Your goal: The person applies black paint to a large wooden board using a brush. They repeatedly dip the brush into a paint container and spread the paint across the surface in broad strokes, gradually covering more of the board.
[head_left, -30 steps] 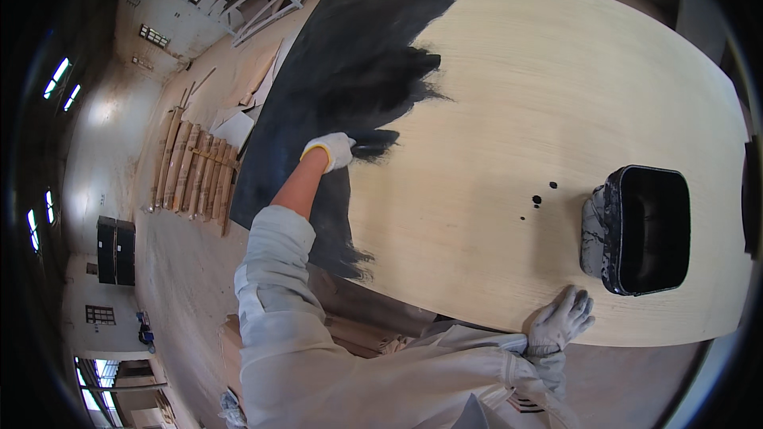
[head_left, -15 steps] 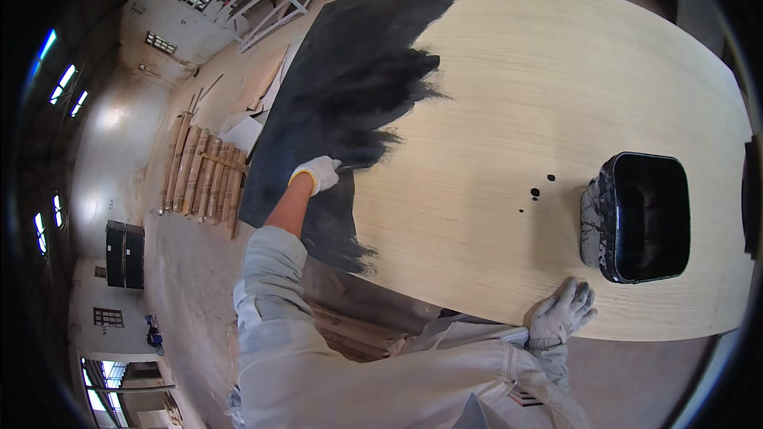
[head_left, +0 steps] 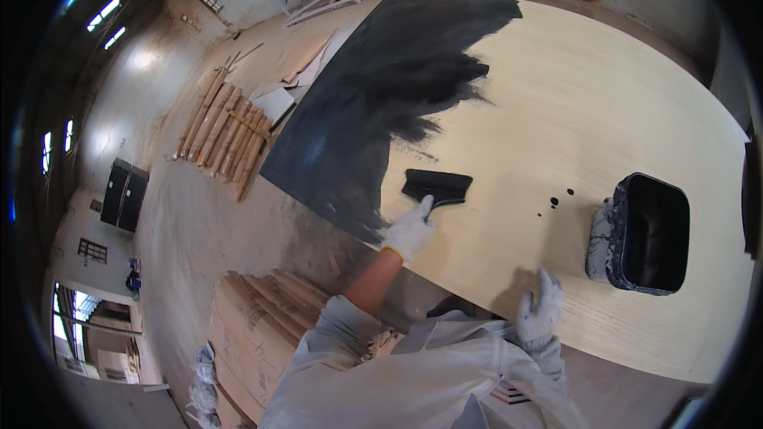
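Gloved left hand [head_left: 409,232] has its grip clamped on the handle of a wide black paint brush [head_left: 436,186], bristles down on the pale plywood worktop [head_left: 604,111] beside the black-painted area [head_left: 381,103]; the handle is mostly hidden by the glove. Gloved right hand [head_left: 540,311] lies flat, fingers apart, near the paint-stained black bucket [head_left: 640,233].

left hand [head_left: 409,230] pulled back — brush [head_left: 436,186] now on bare wood

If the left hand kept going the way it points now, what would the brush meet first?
The left hand points its brush up the panel. Just ahead is bare wood, then, probably, the ragged edge of the black paint. Nothing else stands in that line.
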`<action>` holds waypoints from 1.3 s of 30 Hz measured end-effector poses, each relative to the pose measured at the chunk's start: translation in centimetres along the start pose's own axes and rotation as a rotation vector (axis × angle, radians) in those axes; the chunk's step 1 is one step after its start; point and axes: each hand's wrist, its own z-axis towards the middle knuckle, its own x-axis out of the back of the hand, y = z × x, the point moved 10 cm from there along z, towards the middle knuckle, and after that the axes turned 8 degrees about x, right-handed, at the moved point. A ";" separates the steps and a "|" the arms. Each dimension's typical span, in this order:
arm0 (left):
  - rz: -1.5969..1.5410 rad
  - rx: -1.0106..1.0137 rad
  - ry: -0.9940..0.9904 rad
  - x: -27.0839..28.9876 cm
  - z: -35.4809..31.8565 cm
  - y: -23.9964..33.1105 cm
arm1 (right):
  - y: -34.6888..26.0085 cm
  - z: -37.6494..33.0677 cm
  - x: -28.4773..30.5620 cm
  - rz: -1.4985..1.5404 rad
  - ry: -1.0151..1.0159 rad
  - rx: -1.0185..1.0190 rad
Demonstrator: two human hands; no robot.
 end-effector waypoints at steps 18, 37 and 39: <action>-0.580 -0.014 0.121 -6.7 -14.4 0.6 | -4.1 10.2 -20.5 0.232 -0.393 -0.105; -0.500 -0.150 0.050 -7.2 -11.6 -2.5 | -32.1 23.8 -39.6 -0.577 -1.072 1.076; -0.537 -0.168 0.022 -6.8 -11.3 -2.4 | -32.8 25.2 -41.7 -0.623 -1.057 1.024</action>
